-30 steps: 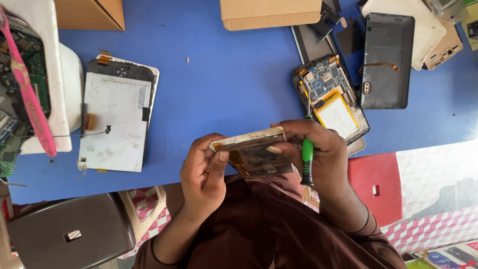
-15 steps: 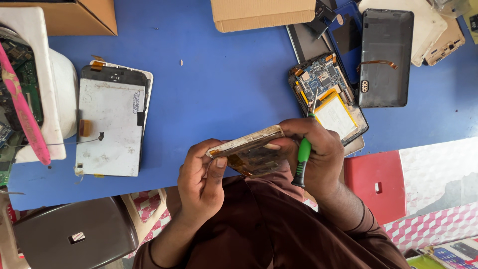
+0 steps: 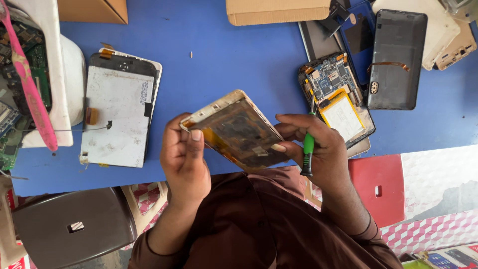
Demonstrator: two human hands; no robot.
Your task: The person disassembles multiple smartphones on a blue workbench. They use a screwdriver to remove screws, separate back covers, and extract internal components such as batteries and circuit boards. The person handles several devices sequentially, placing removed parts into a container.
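Your left hand (image 3: 185, 160) and right hand (image 3: 318, 149) both clamp the opened tablet (image 3: 236, 130) above the blue table (image 3: 224, 65); your right also pinches a green screwdriver (image 3: 308, 149). An open circuit board (image 3: 334, 84) lies at two o'clock, a white panel (image 3: 117, 117) at nine

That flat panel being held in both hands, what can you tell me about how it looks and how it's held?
The flat panel is a thin rectangular slab with a pale, worn frame and a dark brownish face with amber patches. It is tilted, one corner raised over the blue table, held in the air near the person's chest. The left hand grips its left end, thumb on the face; the right hand steadies the right edge while also holding a green-handled screwdriver.
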